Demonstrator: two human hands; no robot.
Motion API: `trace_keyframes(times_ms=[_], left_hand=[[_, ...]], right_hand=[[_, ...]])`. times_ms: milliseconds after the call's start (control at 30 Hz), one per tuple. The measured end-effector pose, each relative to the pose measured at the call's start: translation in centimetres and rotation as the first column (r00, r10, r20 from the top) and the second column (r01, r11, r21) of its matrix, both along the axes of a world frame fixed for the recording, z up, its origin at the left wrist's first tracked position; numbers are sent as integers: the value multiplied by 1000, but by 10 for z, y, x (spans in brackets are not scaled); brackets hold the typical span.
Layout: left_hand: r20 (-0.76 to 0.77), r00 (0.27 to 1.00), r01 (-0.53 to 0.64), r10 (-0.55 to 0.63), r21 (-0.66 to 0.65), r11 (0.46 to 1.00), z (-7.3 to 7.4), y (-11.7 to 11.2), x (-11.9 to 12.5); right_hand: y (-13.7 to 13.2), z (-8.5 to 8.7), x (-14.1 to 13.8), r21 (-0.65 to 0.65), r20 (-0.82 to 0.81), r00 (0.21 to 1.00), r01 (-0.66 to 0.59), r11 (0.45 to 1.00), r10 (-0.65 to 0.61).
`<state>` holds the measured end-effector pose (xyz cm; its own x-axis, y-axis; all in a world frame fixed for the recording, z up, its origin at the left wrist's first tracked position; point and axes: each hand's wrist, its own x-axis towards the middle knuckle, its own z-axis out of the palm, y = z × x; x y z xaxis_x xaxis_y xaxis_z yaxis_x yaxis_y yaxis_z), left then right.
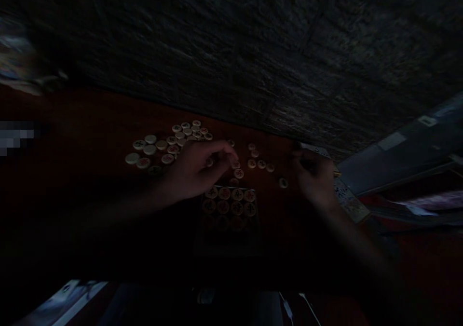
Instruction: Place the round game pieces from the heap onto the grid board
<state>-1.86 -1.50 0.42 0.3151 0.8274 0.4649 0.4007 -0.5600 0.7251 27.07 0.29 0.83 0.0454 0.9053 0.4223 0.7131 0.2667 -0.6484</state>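
Round wooden Chinese chess pieces with red and dark characters lie about the table. My left hand (202, 168) reaches in over them, thumb and fingers curled into a pinch at the edge of a Chinese chess piece (236, 165). Just below that hand, a box (257, 220) holds pieces in neat rows, its lower part lost in shadow. My right hand (315, 176) is curled closed farther right, near a single piece (283, 183). Whatever is between its fingertips is too dark to make out.
A spread of loose pieces (150, 149) lies on the red-brown table (97, 118) to the left. Behind it rises a dark stone-patterned wall (217, 51). A patterned box or board (349, 198) sits by the right edge. White cables (287, 309) hang below the table.
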Motion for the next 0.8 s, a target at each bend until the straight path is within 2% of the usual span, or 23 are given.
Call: trace_keyframes(times_ms=[133,400,600,733,800], left_hand=[[3,998,-69,69,25,997,1,13,-6],[-39,994,-101,102,21,995,-4,22,-11],[-113,986,-119,121,24,993,-10,26,-17],[-117,987,-113,113,2,994,-12,26,-19],[-106,983,-151,151,4,988,-11,25,-18]], right_hand=[[15,-10,11,-6,11,1000,12,1000,-12],[18,-23,12,-96,66,997,-32,995,38],[17,-12,16,-157,166,986,21,987,5],[11,1,15,-230,252,967,21,973,39],[8,7,13,-254,279,958,15,967,59]])
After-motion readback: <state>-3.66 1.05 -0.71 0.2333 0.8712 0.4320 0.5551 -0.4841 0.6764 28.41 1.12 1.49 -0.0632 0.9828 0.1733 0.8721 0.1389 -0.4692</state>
